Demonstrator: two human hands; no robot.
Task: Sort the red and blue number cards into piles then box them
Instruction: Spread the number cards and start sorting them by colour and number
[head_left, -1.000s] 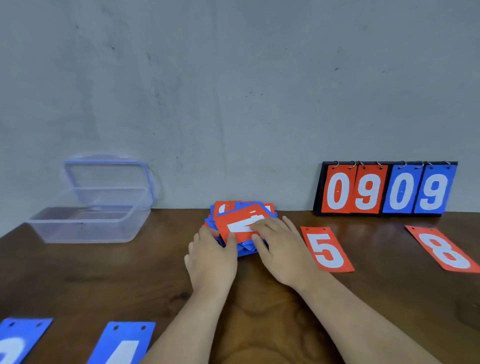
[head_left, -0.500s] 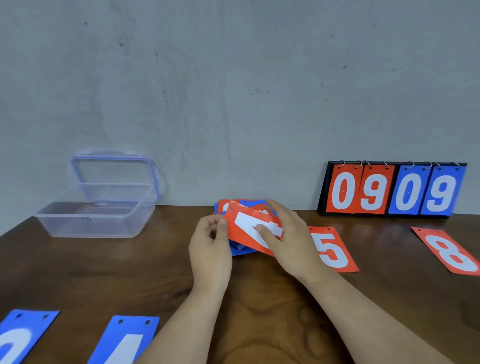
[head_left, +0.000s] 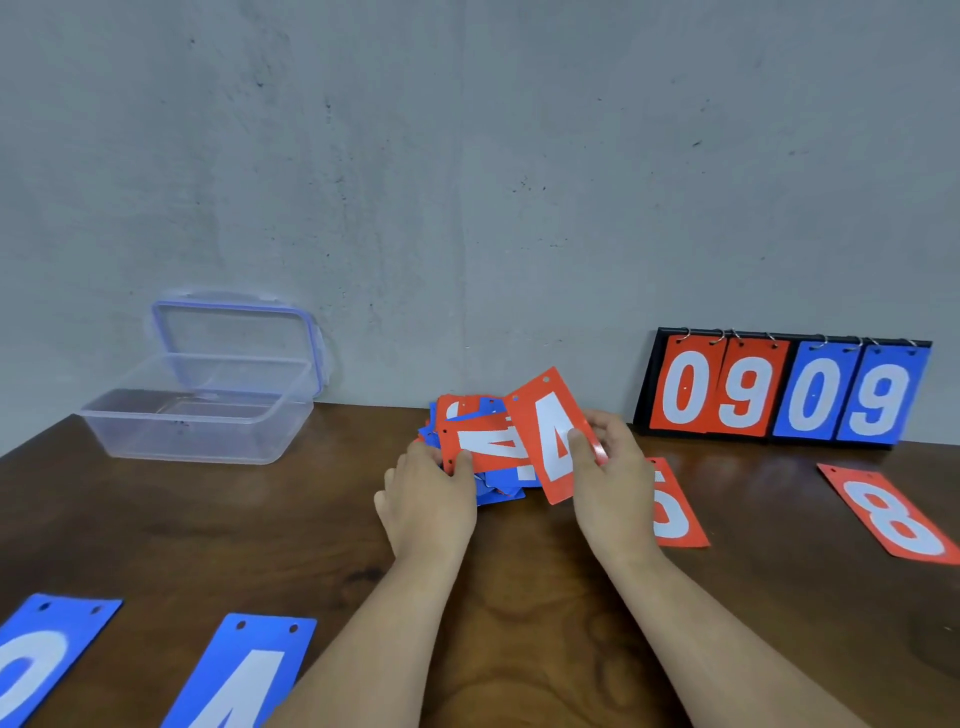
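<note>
Pinching a red 4 card (head_left: 551, 434), the right hand (head_left: 613, 478) lifts it tilted just above the mixed red/blue pile (head_left: 483, 457) at desk (head_left: 156, 530) centre; left hand (head_left: 428, 493) clamps pile's near-left edge, thumb on another red 4. Clear box (head_left: 197, 415) sits open, far left.

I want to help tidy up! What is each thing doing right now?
Plastic box: open, empty, lid propped behind.
Mixed card pile: unsorted, left hand steadying it.
Red 4 card: lifted, pinched by right hand.
Red 5 card: flat, partly hidden.
Red 8 card: flat.
Scoreboard: standing, showing 0909.
</note>
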